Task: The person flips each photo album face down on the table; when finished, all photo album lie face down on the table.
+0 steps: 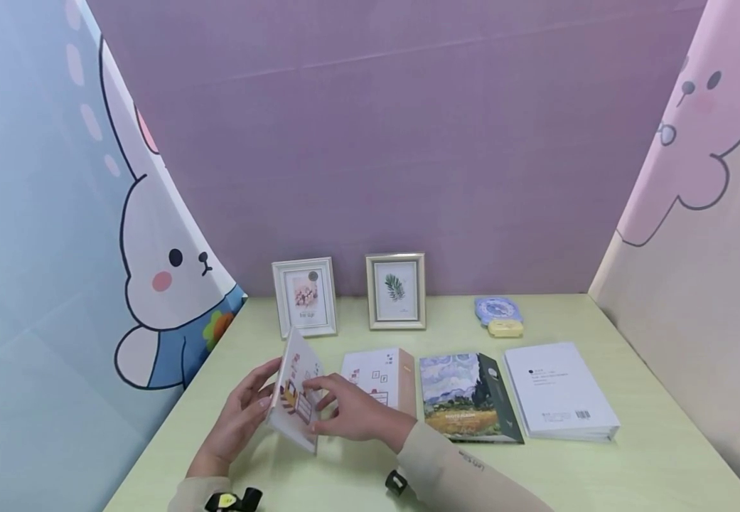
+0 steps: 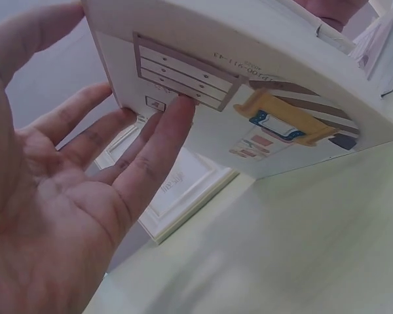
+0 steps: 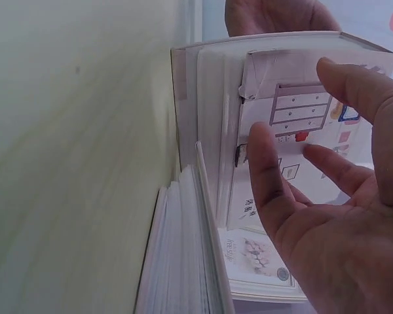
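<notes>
A white photo album [image 1: 299, 398] with printed furniture drawings stands tilted on the left side of the table. My left hand [image 1: 242, 412] holds it from the left, fingertips against the cover in the left wrist view. From the other side, my right hand [image 1: 353, 409] has its fingers spread before the facing cover; whether every fingertip touches is unclear. The page block [image 3: 213, 131] shows between the covers in the right wrist view. Just right of it lies a second white album [image 1: 401, 377] with similar drawings and a tan spine, partly hidden by my right hand.
An album with a painted landscape [image 1: 456, 398] and a plain white album [image 1: 561, 391] lie to the right. Two picture frames, one with flowers [image 1: 306, 295] and one with a leaf [image 1: 397, 288], stand behind. A blue and yellow item [image 1: 499, 316] lies at the back right.
</notes>
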Motion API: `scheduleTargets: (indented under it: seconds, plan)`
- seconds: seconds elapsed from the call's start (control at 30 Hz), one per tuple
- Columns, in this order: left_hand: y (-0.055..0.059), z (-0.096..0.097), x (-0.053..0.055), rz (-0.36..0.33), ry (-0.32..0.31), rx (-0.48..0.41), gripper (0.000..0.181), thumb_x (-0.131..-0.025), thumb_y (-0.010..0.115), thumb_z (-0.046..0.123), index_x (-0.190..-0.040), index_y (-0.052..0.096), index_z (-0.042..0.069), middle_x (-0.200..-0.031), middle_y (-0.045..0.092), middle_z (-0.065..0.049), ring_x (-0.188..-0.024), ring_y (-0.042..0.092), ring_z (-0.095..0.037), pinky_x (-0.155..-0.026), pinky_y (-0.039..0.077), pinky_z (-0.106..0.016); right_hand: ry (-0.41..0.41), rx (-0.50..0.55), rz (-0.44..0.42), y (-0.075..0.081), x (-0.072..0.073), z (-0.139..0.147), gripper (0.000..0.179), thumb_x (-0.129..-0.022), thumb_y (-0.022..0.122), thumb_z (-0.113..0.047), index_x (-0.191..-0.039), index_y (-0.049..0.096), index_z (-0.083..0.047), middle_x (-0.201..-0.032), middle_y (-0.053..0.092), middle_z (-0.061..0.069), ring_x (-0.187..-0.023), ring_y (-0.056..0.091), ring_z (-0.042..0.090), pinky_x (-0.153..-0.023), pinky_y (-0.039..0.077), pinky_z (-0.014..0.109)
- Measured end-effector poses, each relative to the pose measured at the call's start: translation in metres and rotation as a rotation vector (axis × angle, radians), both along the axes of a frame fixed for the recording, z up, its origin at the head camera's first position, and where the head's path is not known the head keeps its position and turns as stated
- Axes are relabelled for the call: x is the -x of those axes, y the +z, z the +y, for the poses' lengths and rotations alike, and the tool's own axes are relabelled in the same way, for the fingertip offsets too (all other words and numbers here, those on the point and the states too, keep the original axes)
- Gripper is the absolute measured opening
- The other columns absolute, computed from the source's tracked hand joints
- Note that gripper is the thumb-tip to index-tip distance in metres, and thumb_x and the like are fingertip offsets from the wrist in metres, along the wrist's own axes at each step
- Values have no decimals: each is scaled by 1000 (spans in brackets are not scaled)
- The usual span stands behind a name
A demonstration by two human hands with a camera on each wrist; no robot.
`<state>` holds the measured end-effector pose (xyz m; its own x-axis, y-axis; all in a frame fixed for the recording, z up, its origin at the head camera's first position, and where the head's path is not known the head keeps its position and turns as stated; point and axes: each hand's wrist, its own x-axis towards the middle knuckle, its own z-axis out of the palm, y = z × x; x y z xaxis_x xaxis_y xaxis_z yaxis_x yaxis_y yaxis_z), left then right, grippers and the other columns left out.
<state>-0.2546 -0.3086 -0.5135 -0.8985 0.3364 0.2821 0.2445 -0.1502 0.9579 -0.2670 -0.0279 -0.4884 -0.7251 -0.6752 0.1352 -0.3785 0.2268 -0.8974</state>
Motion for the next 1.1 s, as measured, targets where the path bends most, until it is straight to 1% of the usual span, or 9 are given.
scheduleTargets:
  seconds: [0.17, 0.33, 0.5, 0.7, 0.8, 0.9, 0.97, 1.03, 1.1]
  plan:
    - [0, 2, 0, -5, 9, 23, 62, -107, 48, 4, -165, 27, 8, -170, 31, -6, -143, 49, -21, -110, 50, -36, 10, 32, -22, 1, 0, 0, 75, -91, 84, -19, -156, 48, -21, -141, 53, 4, -118, 65, 26, -84, 59, 23]
    - [0, 2, 0, 13, 10, 59, 62, -106, 52, 6, -164, 30, 7, -168, 35, -7, -143, 49, -20, -109, 50, -34, 17, 73, -48, 5, 1, 0, 68, -95, 80, -23, -155, 48, -20, -143, 58, -1, -119, 64, 21, -89, 57, 26]
    - [0, 2, 0, 20, 5, 99, 60, -106, 52, 4, -163, 33, 7, -166, 37, -8, -145, 46, -23, -110, 49, -33, 13, 96, -85, 6, 3, 1, 63, -99, 75, -30, -155, 47, -18, -147, 58, 1, -118, 63, 17, -92, 56, 27]
    - [-2, 3, 2, 0, 15, 141, 60, -107, 54, 7, -163, 34, 11, -167, 34, -8, -145, 45, -29, -109, 50, -35, 22, 136, -117, 5, 3, 0, 62, -101, 72, -29, -156, 46, -14, -150, 56, 6, -115, 63, 12, -89, 59, 27]
    - [-3, 4, 3, -29, 15, 159, 58, -107, 55, 9, -162, 35, 13, -167, 34, -7, -147, 42, -33, -109, 49, -36, 31, 178, -162, 6, 2, -1, 58, -105, 65, -31, -156, 44, -10, -151, 54, 13, -115, 66, 18, -90, 62, 36]
    - [-4, 6, 3, -64, 25, 170, 56, -107, 57, 12, -160, 39, 14, -166, 37, -7, -148, 37, -40, -109, 49, -37, 38, 233, -234, 7, 1, -1, 54, -110, 55, -35, -155, 43, -7, -148, 56, 19, -119, 67, 32, -94, 61, 50]
    - [-3, 7, 3, -74, 31, 184, 55, -107, 58, 12, -159, 41, 14, -165, 38, -8, -148, 35, -45, -108, 49, -37, 39, 257, -277, 9, 0, -1, 52, -113, 47, -38, -155, 41, -7, -146, 57, 21, -121, 65, 41, -96, 58, 58]
    - [-3, 9, 2, -88, 47, 204, 53, -106, 60, 13, -157, 44, 15, -164, 40, -7, -148, 36, -45, -109, 48, -39, 35, 270, -299, 11, -2, 0, 52, -114, 43, -39, -155, 39, -8, -142, 60, 22, -122, 63, 46, -97, 56, 61]
    - [-4, 10, 3, -102, 60, 225, 52, -106, 61, 13, -156, 47, 17, -163, 41, -7, -148, 38, -43, -111, 47, -43, 31, 274, -298, 11, -3, 0, 51, -114, 43, -36, -156, 37, -7, -139, 62, 21, -122, 64, 47, -96, 57, 60]
